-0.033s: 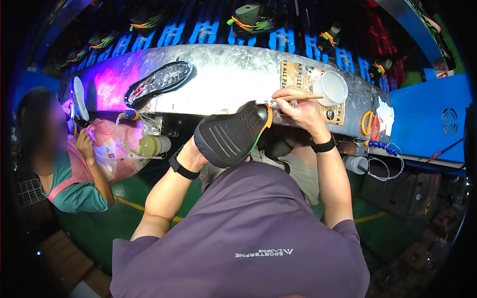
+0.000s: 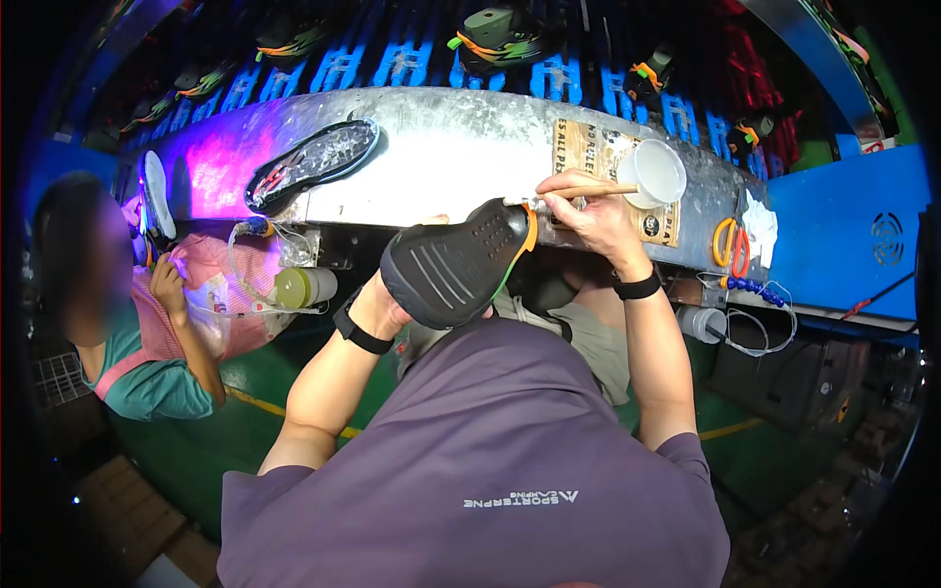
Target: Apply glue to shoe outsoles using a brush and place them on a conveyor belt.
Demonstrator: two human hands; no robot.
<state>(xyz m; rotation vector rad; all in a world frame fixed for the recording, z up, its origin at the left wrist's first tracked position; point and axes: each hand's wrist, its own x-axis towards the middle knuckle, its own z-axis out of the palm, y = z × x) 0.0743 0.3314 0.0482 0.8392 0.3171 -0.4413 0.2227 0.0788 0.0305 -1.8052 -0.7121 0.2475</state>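
A black shoe (image 2: 453,269) with an orange and green edge is held at the near side of the bench, its pale-lined side turned up. My left hand (image 2: 384,302) grips it from the left and beneath, most of the fingers hidden behind the shoe. In my right hand (image 2: 596,218) a brush with a wooden handle (image 2: 619,190) is pinched between the fingers. Its pale tip touches or nearly touches the shoe's far end, by the orange edge. Just right of that hand stands a white tub (image 2: 659,174).
A shoe sole (image 2: 316,165) lies on the metal bench (image 2: 461,137) to the left. Printed cardboard (image 2: 580,147) is under the tub; orange-handled scissors (image 2: 730,245) hang at the right. A co-worker (image 2: 147,323) sits at left. Shoes on blue racks (image 2: 402,65) stand beyond.
The shoe has shifted very slightly in my left hand's grip. Otherwise nothing visibly differs.
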